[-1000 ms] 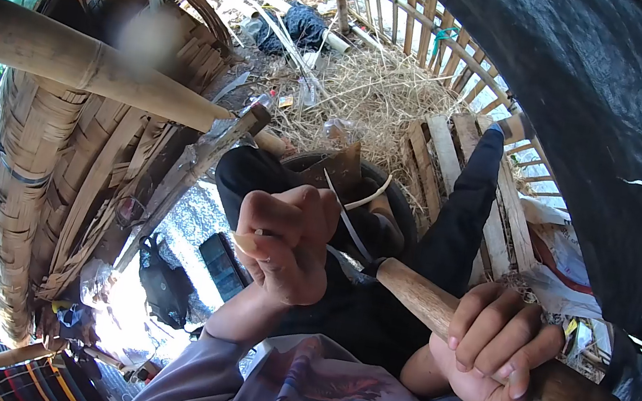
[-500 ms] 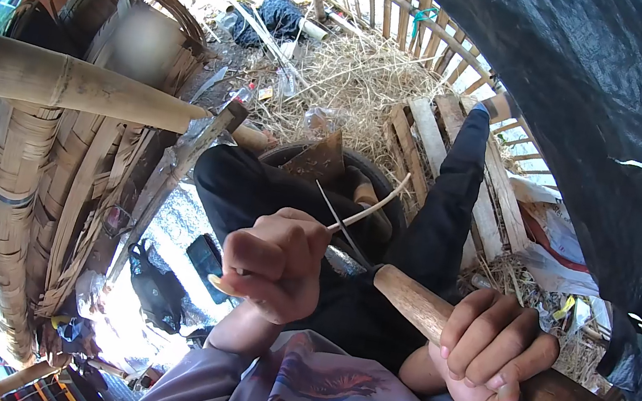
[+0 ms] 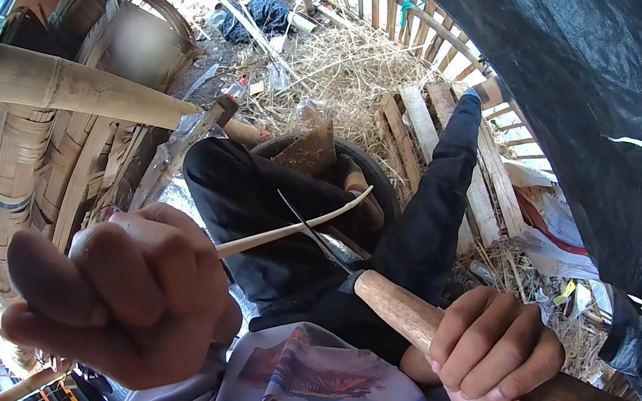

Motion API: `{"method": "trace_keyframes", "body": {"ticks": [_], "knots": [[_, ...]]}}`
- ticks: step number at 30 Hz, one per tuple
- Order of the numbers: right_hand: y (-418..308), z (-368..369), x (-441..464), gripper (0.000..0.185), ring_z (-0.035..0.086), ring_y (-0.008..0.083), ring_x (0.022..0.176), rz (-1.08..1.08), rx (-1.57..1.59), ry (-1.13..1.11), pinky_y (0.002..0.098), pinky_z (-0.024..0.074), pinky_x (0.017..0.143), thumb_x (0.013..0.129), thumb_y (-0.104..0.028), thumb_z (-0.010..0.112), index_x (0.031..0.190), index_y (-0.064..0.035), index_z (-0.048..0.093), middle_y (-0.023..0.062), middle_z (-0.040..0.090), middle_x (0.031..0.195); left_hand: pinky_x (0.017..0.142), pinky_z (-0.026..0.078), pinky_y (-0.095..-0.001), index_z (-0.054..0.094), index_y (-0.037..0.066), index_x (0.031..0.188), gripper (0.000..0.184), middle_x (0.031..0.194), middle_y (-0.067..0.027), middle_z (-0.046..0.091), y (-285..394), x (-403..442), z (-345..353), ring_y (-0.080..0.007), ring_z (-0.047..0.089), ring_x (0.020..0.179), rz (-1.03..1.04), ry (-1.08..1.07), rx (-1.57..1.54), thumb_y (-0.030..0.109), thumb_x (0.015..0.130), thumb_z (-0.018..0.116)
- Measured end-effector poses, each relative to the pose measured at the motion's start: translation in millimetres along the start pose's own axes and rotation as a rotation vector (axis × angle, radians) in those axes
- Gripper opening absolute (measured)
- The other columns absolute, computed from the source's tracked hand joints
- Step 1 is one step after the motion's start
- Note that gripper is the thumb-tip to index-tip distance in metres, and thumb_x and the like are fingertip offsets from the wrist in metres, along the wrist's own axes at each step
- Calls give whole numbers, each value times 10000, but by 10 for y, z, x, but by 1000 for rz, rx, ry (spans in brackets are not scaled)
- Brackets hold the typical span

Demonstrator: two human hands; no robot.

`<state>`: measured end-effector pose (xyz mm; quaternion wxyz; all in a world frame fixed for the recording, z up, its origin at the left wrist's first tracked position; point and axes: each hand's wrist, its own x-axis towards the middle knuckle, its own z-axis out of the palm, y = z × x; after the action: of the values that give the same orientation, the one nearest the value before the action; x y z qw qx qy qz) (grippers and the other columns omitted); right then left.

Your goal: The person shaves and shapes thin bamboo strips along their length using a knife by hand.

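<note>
My left hand point(image 3: 127, 291), large and close to the camera, is closed around a thin, pale, slightly curved wooden strip point(image 3: 259, 239), likely bamboo. Its free end reaches out over my crossed leg. Wrapped round the long wooden handle of a knife point(image 3: 398, 309) are the fingers of my right hand point(image 3: 492, 357); the handle's butt sticks out past them at the right. The narrow dark blade point(image 3: 332, 253) points up and left and crosses the strip near its middle. Whether the edge bites into the strip I cannot tell.
A thick bamboo pole point(image 3: 72, 87) juts in from the left above woven bamboo panels point(image 3: 6, 182). Past my legs lie a round black tub or tire point(image 3: 393, 200), wooden slats point(image 3: 419, 119) and dry straw point(image 3: 344, 60). Black plastic sheeting point(image 3: 592, 101) hangs at the right.
My left hand has moved left and toward the camera, drawing the strip back with it, so less of it extends past the blade. My right hand and the knife stay nearly in place.
</note>
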<state>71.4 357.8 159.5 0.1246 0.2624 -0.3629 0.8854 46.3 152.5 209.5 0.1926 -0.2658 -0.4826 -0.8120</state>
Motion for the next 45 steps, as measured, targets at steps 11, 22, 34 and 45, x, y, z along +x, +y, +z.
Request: {"method": "trace_keyframes", "body": {"ticks": [11, 22, 34, 45], "knots": [[4, -116, -147, 154, 544, 166, 448, 62, 79, -92, 325, 504, 469, 825, -127, 644, 793, -51, 514, 59, 558, 567, 332, 181, -190, 289, 168, 750, 411, 478, 46, 290, -50, -356, 98, -26, 235, 352, 92, 20, 117, 503, 988, 287], [-167, 339, 49, 231, 551, 88, 475, 8, 235, -139, 210, 447, 480, 877, -170, 602, 686, -145, 474, -26, 579, 584, 278, 208, -203, 303, 147, 733, 437, 421, 35, 296, -88, -464, -24, -40, 235, 303, 392, 130, 150, 497, 993, 275], [-145, 305, 133, 211, 543, 102, 531, 47, 257, -285, 224, 424, 492, 880, -146, 505, 669, -148, 519, -28, 572, 612, 368, 227, -220, 287, 166, 723, 447, 436, 53, 268, -110, -398, -96, -45, 210, 336, 373, 163, 184, 521, 990, 236], [-316, 193, 76, 143, 585, 86, 566, 318, 199, -630, 231, 486, 563, 807, 5, 540, 693, -81, 536, 4, 634, 701, 321, 191, -200, 264, 168, 702, 457, 432, 56, 282, -109, -434, -48, -27, 207, 324, 388, 151, 150, 525, 986, 237]]}}
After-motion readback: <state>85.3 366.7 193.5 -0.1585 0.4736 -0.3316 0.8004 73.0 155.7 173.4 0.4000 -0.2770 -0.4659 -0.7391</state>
